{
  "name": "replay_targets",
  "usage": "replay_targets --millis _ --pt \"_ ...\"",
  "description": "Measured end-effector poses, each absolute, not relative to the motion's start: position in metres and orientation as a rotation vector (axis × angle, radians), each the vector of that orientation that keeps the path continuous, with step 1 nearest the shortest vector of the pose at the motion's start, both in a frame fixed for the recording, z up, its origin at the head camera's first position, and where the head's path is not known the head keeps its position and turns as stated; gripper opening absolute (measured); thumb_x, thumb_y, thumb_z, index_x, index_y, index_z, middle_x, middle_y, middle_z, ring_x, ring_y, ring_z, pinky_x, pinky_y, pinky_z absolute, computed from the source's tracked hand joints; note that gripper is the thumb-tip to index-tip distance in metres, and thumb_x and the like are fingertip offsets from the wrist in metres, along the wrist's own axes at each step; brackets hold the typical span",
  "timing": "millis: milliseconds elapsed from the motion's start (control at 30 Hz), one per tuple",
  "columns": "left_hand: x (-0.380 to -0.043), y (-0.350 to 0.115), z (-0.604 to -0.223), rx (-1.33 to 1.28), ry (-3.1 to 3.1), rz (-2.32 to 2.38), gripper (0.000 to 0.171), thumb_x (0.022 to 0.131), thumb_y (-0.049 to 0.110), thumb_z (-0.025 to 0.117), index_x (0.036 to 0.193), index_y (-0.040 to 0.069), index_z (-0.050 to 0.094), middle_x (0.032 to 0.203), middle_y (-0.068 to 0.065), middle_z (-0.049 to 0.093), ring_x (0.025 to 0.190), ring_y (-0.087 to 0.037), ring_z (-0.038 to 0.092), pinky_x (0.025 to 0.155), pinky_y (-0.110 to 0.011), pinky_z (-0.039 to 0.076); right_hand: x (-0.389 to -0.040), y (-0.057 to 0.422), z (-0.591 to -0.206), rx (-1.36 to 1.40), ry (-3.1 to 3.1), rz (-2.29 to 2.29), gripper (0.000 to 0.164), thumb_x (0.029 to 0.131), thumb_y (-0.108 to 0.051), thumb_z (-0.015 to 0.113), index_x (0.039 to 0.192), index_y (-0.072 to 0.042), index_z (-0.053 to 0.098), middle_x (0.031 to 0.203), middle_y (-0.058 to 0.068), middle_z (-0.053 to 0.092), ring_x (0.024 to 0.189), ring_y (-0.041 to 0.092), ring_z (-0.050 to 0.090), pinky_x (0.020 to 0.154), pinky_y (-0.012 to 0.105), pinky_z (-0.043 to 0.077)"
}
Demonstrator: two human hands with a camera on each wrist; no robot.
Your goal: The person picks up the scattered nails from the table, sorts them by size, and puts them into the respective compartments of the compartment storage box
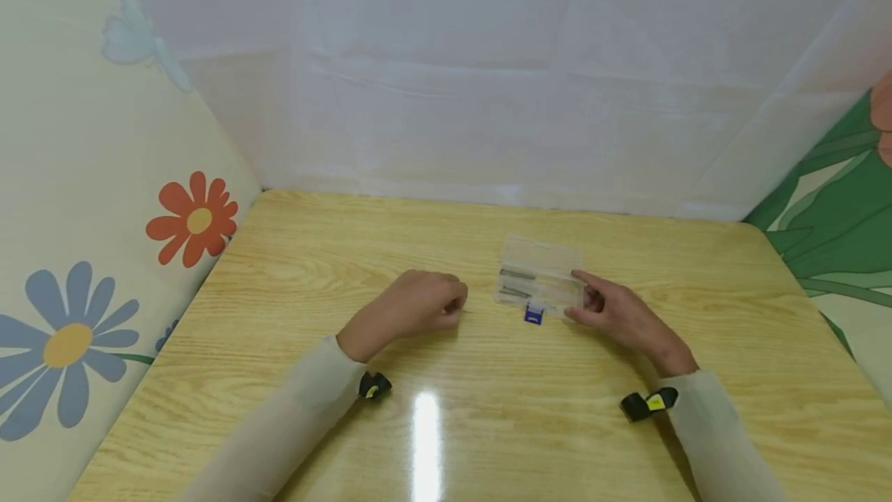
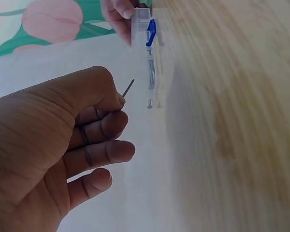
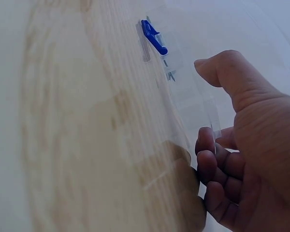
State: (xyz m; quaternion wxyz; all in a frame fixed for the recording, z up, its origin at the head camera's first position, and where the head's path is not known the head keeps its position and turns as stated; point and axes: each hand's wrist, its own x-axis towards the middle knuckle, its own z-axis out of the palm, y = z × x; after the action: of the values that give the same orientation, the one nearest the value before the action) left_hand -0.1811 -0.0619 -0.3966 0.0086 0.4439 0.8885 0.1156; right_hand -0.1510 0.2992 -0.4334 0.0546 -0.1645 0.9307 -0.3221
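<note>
A clear plastic box [image 1: 550,290] lies on the table with its lid [image 1: 540,252] seemingly folded back. Its blue latch [image 1: 533,314] sticks out at the front. Several metal nails [image 1: 517,275] lie in the left part of the box. My left hand [image 1: 425,300], left of the box and apart from it, pinches one thin nail [image 2: 128,87] between thumb and index finger, pointed end out. At the box's right end, my right hand [image 1: 616,312] grips the edge, thumb at the front and index finger toward the back.
Under everything is a wood-grain table [image 1: 334,246]. A white sheet [image 1: 446,99] hangs along its back edge. Flower-patterned cloth [image 1: 70,138] stands on the left, and more flowered cloth [image 1: 836,223] on the right. Each wrist wears a black strap mount [image 1: 648,404].
</note>
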Motion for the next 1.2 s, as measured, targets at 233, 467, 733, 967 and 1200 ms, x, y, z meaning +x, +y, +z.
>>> replay_targets --millis 233,467,733,967,1200 --pt "-0.185 -0.049 -0.394 1.414 2.79 0.344 0.021 0.089 0.01 0.065 0.075 0.021 0.053 0.07 0.009 0.048 0.061 -0.006 0.042 0.052 -0.024 0.033 -0.152 0.299 -0.433 -0.499 2.825 -0.988 0.071 0.097 -0.026 0.073 0.153 0.005 0.041 0.096 0.002 0.057 0.08 0.018 0.052 0.075 0.036 0.047" --pt "-0.189 -0.036 -0.395 1.462 2.787 0.364 0.021 0.088 0.009 0.062 0.074 0.021 0.052 0.07 0.009 0.048 0.061 -0.006 0.04 0.053 -0.025 0.031 -0.152 0.299 -0.434 -0.508 2.813 -1.014 0.071 0.097 -0.024 0.074 0.152 0.006 0.041 0.096 0.003 0.057 0.081 0.018 0.053 0.076 0.035 0.047" --pt "-0.193 -0.017 -0.395 1.521 2.769 0.366 0.021 0.084 0.006 0.06 0.073 0.022 0.05 0.07 0.01 0.048 0.061 -0.005 0.039 0.052 -0.023 0.03 -0.152 0.299 -0.435 -0.516 2.804 -1.029 0.071 0.096 -0.024 0.074 0.152 0.006 0.042 0.094 0.002 0.057 0.08 0.018 0.052 0.074 0.034 0.047" --pt "-0.199 0.003 -0.397 1.519 2.746 0.401 0.02 0.081 0.006 0.059 0.072 0.022 0.051 0.07 0.01 0.048 0.061 -0.005 0.041 0.052 -0.023 0.032 -0.152 0.299 -0.434 -0.493 2.805 -1.025 0.072 0.096 -0.025 0.074 0.152 0.006 0.041 0.095 0.003 0.057 0.08 0.018 0.052 0.072 0.033 0.046" --pt "-0.203 0.022 -0.396 1.496 2.731 0.399 0.019 0.086 0.01 0.064 0.074 0.022 0.055 0.073 0.01 0.052 0.063 -0.006 0.046 0.053 -0.024 0.036 -0.153 0.3 -0.435 -0.491 2.809 -1.028 0.072 0.097 -0.025 0.074 0.152 0.006 0.041 0.094 0.003 0.058 0.079 0.018 0.053 0.072 0.032 0.046"
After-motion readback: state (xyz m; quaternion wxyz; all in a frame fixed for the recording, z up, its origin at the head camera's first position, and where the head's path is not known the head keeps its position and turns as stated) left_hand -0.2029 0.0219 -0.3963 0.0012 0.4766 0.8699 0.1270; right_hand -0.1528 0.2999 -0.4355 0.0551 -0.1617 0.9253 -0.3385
